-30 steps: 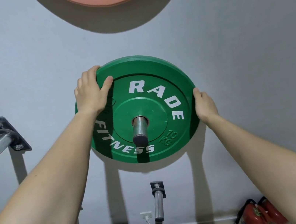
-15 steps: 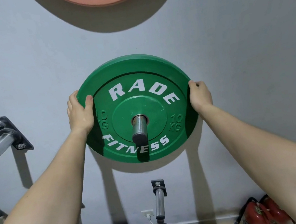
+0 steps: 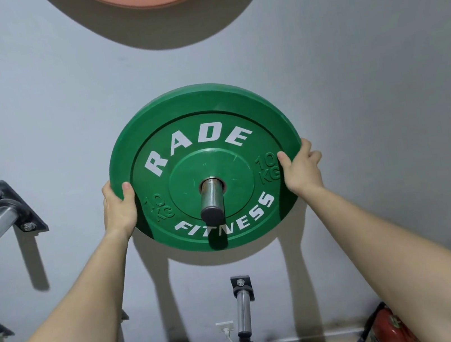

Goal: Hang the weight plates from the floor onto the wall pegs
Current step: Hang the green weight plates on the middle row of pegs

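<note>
The green weight plate [image 3: 205, 144] has turned since a moment ago, its lettering now level, and both hands have slid lower on its rim. It hangs on a steel wall peg [image 3: 211, 199]. The left hand [image 3: 119, 208] and right hand [image 3: 301, 170] each grip the edge, thumb in front, fingers curled behind.

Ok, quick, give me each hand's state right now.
Left hand: grips the green plate at its left edge.
Right hand: grips its right edge.
</note>
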Demonstrator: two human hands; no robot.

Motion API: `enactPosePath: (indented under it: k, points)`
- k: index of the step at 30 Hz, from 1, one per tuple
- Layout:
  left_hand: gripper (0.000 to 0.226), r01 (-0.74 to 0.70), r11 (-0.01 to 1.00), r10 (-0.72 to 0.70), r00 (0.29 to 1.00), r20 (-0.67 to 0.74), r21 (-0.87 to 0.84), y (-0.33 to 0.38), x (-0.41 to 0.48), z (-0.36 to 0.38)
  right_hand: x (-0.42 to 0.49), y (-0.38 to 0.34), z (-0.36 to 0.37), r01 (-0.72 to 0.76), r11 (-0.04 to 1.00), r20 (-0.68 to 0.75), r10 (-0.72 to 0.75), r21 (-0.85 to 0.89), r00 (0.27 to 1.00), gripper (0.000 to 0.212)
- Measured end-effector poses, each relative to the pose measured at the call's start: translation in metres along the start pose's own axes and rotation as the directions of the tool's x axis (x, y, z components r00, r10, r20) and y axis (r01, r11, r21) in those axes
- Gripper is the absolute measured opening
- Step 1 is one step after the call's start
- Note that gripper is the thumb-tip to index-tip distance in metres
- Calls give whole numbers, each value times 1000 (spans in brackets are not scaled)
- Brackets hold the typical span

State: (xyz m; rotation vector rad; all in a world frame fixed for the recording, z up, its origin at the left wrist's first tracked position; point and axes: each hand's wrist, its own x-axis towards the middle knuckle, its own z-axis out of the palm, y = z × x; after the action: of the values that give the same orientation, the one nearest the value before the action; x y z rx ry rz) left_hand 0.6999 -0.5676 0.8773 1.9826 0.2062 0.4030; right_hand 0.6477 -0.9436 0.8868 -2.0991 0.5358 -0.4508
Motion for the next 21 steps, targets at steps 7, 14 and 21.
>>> enactPosePath:
  k: [7, 14, 21]
  points:
    - [64, -71, 977, 73, 997, -3, 199, 10, 10, -4, -7, 14, -2, 25, 991, -13, -27, -135, 1000, 55]
    - [65, -90, 950, 83, 996, 34, 300, 27, 21, -10, -10, 21, -3, -17, 988, 49, 25, -154, 998, 54]
    - [65, -51, 952, 40, 998, 44, 303, 32, 16, -9, -12, 8, -12, -86, 968, 101, 113, -237, 988, 59]
